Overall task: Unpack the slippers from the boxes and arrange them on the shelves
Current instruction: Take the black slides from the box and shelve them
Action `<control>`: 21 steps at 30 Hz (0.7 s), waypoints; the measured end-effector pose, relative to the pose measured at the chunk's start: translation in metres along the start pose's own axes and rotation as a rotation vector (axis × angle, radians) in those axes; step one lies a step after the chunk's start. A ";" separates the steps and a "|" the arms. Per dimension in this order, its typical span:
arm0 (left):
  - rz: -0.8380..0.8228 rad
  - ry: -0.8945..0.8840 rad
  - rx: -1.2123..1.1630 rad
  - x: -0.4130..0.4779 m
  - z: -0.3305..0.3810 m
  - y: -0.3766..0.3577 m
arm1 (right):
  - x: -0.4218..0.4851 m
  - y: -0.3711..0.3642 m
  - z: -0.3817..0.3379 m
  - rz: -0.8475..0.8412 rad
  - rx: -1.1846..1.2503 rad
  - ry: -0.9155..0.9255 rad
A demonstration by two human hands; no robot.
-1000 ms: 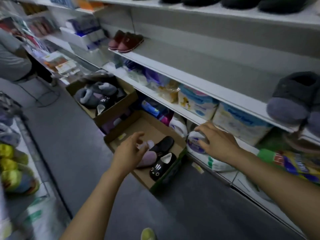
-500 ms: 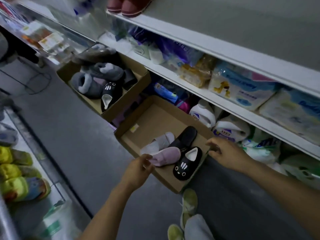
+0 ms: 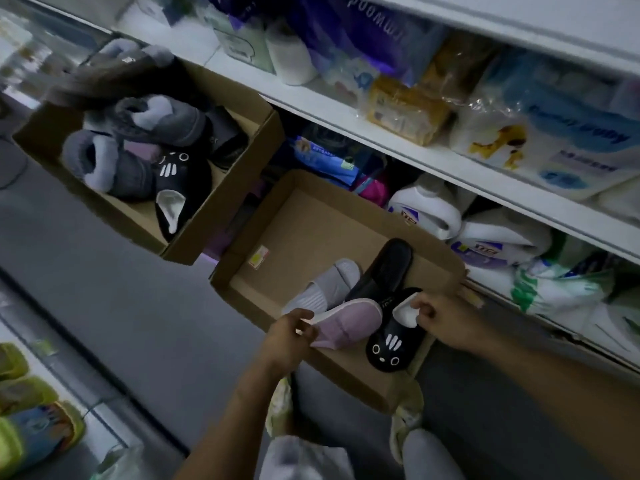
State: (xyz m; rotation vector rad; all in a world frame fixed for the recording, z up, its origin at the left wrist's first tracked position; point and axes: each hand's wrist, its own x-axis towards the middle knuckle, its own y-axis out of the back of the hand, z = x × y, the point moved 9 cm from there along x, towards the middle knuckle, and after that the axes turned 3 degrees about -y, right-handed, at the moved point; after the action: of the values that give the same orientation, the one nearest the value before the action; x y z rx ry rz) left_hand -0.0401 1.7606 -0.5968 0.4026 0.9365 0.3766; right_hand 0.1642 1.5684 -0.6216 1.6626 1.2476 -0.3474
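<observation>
One view, head camera: you are looking down on two cardboard boxes on the floor (image 3: 104, 289), set against a run of white shelves (image 3: 381, 133).
Near box (image 3: 311, 220): open-topped and right in front of you at the foot of the shelves. Four slippers lie bunched in its near right corner, and the rest of its bottom is bare cardboard.
Your left hand (image 3: 287, 341): fingers and thumb are curled, pinching the heel rim of the pink slipper (image 3: 349, 320).
Pink slipper: it lies low in the near box, toe pointing right, touching the black cat-face slipper (image 3: 391, 344).
Your right hand (image 3: 446, 320): thumb and fingertips are closed on the white-lined heel of the black cat-face slipper.
Black cat-face slipper: it sits in the box's near right corner, with the toe and its face pointing toward you.
Grey slide (image 3: 325, 289): just behind the pink slipper, which overlaps it.
Plain black slipper (image 3: 388, 268): it lies between the grey slide and the box's right wall, its near end covered by the two slippers you hold.
Far box (image 3: 194, 237): to the left and farther off, it holds a heap of grey fleece slippers (image 3: 114, 168) with a second cat-face slipper (image 3: 176, 181) on the near side.
Shelf stock: tissue packs (image 3: 571, 147) on the upper board, a white detergent bottle (image 3: 426, 209) and soft packs on the lowest one.
Left edge: brightly coloured slippers (image 3: 34, 434), blurred, across the aisle.
</observation>
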 end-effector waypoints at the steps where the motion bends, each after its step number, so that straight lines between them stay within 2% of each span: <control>1: -0.024 0.003 -0.001 0.011 -0.005 -0.001 | 0.007 -0.009 0.002 -0.002 0.018 -0.022; 6: -0.143 0.017 -0.036 0.070 -0.036 -0.003 | 0.059 -0.050 0.011 0.036 0.173 -0.148; 11: -0.188 0.029 -0.055 0.143 -0.062 0.005 | 0.118 -0.084 0.005 0.100 0.267 -0.308; 15: -0.180 -0.020 -0.044 0.188 -0.070 0.010 | 0.156 -0.108 0.013 0.145 0.129 -0.396; 17: -0.186 -0.038 -0.015 0.203 -0.076 0.008 | 0.174 -0.119 0.024 0.105 0.017 -0.455; 19: -0.183 -0.055 0.004 0.212 -0.083 0.004 | 0.189 -0.132 0.035 0.050 -0.001 -0.488; 21: -0.179 -0.077 -0.001 0.218 -0.087 0.000 | 0.195 -0.133 0.040 0.097 0.020 -0.466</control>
State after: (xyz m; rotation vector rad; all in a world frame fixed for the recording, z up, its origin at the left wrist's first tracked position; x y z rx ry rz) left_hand 0.0051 1.8791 -0.7941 0.3274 0.8894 0.1971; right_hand 0.1479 1.6425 -0.8484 1.5370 0.8156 -0.6466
